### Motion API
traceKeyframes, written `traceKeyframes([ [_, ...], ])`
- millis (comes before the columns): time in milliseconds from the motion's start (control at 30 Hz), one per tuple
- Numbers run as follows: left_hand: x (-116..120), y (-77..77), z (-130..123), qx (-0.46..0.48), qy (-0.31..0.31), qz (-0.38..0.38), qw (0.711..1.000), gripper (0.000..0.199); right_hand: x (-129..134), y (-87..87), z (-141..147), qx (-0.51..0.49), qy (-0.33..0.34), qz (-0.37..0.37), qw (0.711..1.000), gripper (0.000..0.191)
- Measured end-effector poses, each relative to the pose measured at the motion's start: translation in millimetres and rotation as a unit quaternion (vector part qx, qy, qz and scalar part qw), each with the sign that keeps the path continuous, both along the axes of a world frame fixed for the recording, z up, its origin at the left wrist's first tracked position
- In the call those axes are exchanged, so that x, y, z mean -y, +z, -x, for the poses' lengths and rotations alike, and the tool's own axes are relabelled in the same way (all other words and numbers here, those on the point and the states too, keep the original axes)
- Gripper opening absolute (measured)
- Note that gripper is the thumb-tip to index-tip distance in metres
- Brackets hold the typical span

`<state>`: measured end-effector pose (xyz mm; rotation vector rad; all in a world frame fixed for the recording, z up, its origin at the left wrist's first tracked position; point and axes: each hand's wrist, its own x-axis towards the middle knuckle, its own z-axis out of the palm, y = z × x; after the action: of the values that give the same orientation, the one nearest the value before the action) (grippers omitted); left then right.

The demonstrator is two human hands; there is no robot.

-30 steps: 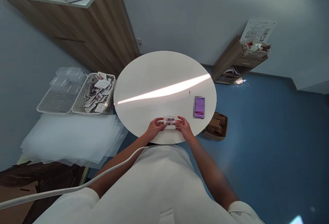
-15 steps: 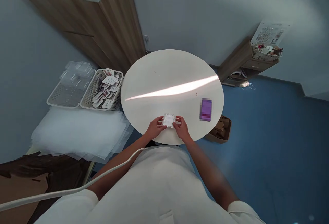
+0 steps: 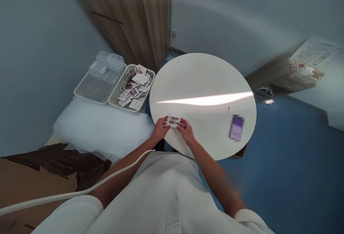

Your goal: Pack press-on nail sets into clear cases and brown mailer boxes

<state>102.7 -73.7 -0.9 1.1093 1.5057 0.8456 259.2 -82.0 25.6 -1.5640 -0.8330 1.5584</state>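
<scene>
A small clear plastic case [image 3: 173, 120] is held between my two hands over the near left edge of the round white table [image 3: 204, 69]. Two rows of dark and coloured round spots show on its face; whether they are printed on a card or are separate pieces I cannot tell. My left hand [image 3: 161, 128] grips the case's left side, fingers behind and thumb at the near edge. On the right side my right hand [image 3: 186, 130] pinches it the same way.
Left of the table stand a white basket [image 3: 110, 102] with clear plastic boxes [image 3: 103, 65] and another basket [image 3: 153, 83] full of printed cards [image 3: 140, 79]. Translucent sheets [image 3: 102, 126] lie nearer. A blurred purple item [image 3: 237, 128] rests on the table's right. A white cable [image 3: 80, 193] crosses my left arm.
The case showed a plain white face before; now the face with coloured spots is up. My view has swung left, so the table and baskets sit farther right.
</scene>
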Motion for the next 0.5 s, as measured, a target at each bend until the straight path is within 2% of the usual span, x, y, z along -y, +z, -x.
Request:
traceKeyframes([
  [100, -16.1, -1.1, 25.4, -0.046, 0.007, -0.007, 0.999, 0.054, -17.8, -7.5, 28.7, 0.027, -0.003, 0.02, 0.999, 0.06],
  [233, -36.8, -5.4, 51.5, -0.117, -0.015, -0.024, 0.993, 0.056, -39.0, -18.6, 60.6, 0.028, 0.011, 0.033, 0.999, 0.062],
  [367, -49.8, -13.8, 65.6, -0.141, -0.026, -0.012, 0.99, 0.06, -51.3, -27.4, 79.9, 0.035, 0.033, 0.015, 0.999, 0.056],
  [500, -55.0, -21.3, 70.9, -0.14, -0.044, -0.005, 0.989, 0.06, -55.1, -32.3, 87.2, 0.052, 0.044, -0.002, 0.998, 0.055],
])
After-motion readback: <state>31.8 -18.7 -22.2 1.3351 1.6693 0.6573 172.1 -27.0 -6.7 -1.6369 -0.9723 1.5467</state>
